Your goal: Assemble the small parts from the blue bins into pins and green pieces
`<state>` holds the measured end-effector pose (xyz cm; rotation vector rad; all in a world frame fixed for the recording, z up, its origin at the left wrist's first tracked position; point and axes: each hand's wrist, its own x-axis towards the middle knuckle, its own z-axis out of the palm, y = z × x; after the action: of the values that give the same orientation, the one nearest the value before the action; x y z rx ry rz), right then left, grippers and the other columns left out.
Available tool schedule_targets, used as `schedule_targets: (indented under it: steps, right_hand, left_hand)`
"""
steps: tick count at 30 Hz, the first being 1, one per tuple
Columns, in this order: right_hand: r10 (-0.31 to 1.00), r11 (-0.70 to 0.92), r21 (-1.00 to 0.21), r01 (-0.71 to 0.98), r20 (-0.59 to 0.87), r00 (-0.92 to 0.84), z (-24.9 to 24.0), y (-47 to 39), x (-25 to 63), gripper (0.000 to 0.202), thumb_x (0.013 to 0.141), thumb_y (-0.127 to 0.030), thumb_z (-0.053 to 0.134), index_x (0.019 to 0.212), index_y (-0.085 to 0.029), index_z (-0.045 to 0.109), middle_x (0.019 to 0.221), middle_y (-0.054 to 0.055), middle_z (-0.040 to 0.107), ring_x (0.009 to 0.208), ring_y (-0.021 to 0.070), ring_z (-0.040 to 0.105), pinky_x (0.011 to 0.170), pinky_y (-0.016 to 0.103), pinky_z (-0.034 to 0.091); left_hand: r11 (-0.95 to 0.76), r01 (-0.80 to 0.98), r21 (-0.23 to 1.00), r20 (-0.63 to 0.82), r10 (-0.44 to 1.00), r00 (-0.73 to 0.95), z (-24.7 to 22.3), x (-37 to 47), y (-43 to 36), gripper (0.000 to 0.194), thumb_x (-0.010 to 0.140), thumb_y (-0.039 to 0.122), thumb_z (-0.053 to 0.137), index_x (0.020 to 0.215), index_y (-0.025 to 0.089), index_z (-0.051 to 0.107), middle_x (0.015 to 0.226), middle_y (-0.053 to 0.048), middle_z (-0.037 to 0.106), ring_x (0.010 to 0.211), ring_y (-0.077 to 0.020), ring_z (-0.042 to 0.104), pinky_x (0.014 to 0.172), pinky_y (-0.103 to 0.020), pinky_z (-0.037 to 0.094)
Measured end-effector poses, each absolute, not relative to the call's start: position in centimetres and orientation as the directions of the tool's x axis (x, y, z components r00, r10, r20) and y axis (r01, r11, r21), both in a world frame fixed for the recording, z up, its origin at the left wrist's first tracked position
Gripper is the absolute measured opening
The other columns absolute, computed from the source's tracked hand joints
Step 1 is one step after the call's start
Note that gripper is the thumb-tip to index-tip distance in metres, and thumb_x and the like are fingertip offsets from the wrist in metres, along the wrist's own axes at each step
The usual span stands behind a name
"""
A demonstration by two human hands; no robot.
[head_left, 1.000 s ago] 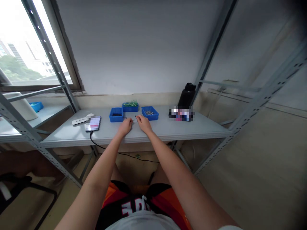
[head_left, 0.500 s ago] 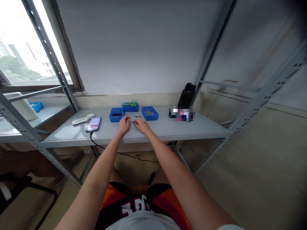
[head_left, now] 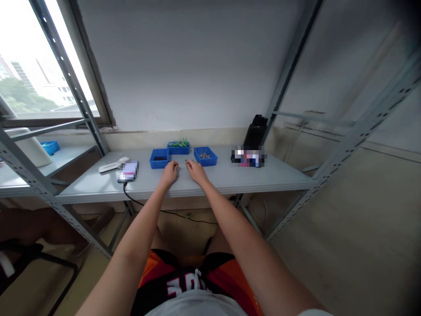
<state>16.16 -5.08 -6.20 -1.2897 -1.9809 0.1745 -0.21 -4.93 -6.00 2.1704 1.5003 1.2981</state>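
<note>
My left hand (head_left: 170, 173) is closed in a pinch over the tabletop, in front of the left blue tray. A small pale, thin piece (head_left: 180, 165) sticks out from its fingertips; its kind is too small to tell. My right hand (head_left: 196, 171) is just to the right, fingers bent together at the small dark pieces (head_left: 186, 161) on the table. Whether it grips one of them is hard to see. The left blue tray (head_left: 159, 165) holds dark small parts, the right blue tray (head_left: 207, 162) silvery small parts, and the rear blue tray (head_left: 178, 150) green strips.
A phone with a blurred screen (head_left: 128, 170) lies on the left, cabled, beside a white flat device (head_left: 109, 167). On the right stand a black bottle (head_left: 255, 133) and a blurred item (head_left: 249, 157). Metal shelf posts (head_left: 292, 66) rise at both ends. Another person's leg shows at lower left.
My right hand has moved slightly away from my left hand and forward to the small dark pieces. My left hand stays nearly in place, with the pale piece at its fingertips.
</note>
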Motion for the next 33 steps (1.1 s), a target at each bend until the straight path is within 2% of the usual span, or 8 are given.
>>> schedule_targets:
  steps: [5,10,18,26,30,33]
  right_hand:
    - [0.822,0.491,-0.537,0.686,0.546,-0.161,-6.1,-5.06,16.11,0.026,0.097,-0.029,0.04,0.109,-0.02,0.061,0.1,0.008,0.07,0.09,0.0199,0.062,0.081,0.029,0.043]
    - [0.827,0.486,-0.555,0.675,0.541,-0.151,-5.96,-5.17,16.14,0.027,0.097,-0.029,0.039,0.11,-0.02,0.061,0.101,0.008,0.069,0.09,0.0195,0.062,0.081,0.029,0.043]
    - [0.847,0.487,-0.449,0.749,0.454,-0.279,-6.33,-5.26,16.04,0.025,0.095,-0.027,0.043,0.105,-0.019,0.064,0.098,0.01,0.071,0.089,0.0209,0.063,0.079,0.029,0.043]
    - [0.855,0.485,-0.457,0.746,0.428,-0.293,-6.42,-5.19,15.97,0.025,0.095,-0.027,0.043,0.105,-0.019,0.064,0.094,0.01,0.071,0.087,0.021,0.063,0.078,0.029,0.043]
    - [0.845,0.494,-0.476,0.728,0.462,-0.271,-6.2,-5.3,16.01,0.027,0.095,-0.024,0.039,0.109,-0.019,0.061,0.103,0.01,0.069,0.094,0.0198,0.062,0.083,0.029,0.043]
    - [0.806,0.548,-0.489,0.679,0.525,-0.272,-6.2,-5.3,16.07,0.028,0.091,-0.015,0.039,0.111,-0.018,0.058,0.11,0.009,0.066,0.102,0.0186,0.058,0.089,0.029,0.042]
  left_hand:
    - [-0.494,0.653,0.574,0.516,0.838,0.181,-6.05,0.08,-4.93,0.011,0.081,0.01,0.049,0.076,0.018,0.056,0.085,-0.009,0.064,0.086,-0.0209,0.058,0.086,-0.035,0.045]
    - [-0.482,0.647,0.591,0.523,0.839,0.148,-6.06,0.01,-4.95,0.011,0.083,0.012,0.047,0.079,0.018,0.054,0.085,-0.008,0.064,0.084,-0.0204,0.057,0.085,-0.034,0.045]
    - [-0.463,0.617,0.636,0.56,0.827,0.043,-5.85,-0.18,-5.16,0.01,0.088,0.019,0.043,0.084,0.019,0.052,0.085,-0.006,0.063,0.083,-0.018,0.057,0.083,-0.031,0.045]
    - [-0.457,0.601,0.656,0.554,0.832,0.029,-5.58,-0.06,-5.51,0.009,0.087,0.017,0.044,0.082,0.019,0.051,0.084,-0.006,0.063,0.083,-0.0172,0.057,0.082,-0.03,0.045]
    - [-0.44,0.601,0.667,0.546,0.838,0.006,-5.71,-0.19,-5.34,0.009,0.086,0.016,0.044,0.082,0.018,0.052,0.085,-0.007,0.063,0.083,-0.0182,0.058,0.083,-0.031,0.044]
    - [-0.43,0.6,0.675,0.543,0.84,-0.009,-5.79,-0.26,-5.25,0.009,0.086,0.015,0.044,0.082,0.018,0.051,0.085,-0.007,0.063,0.083,-0.0184,0.058,0.082,-0.032,0.044]
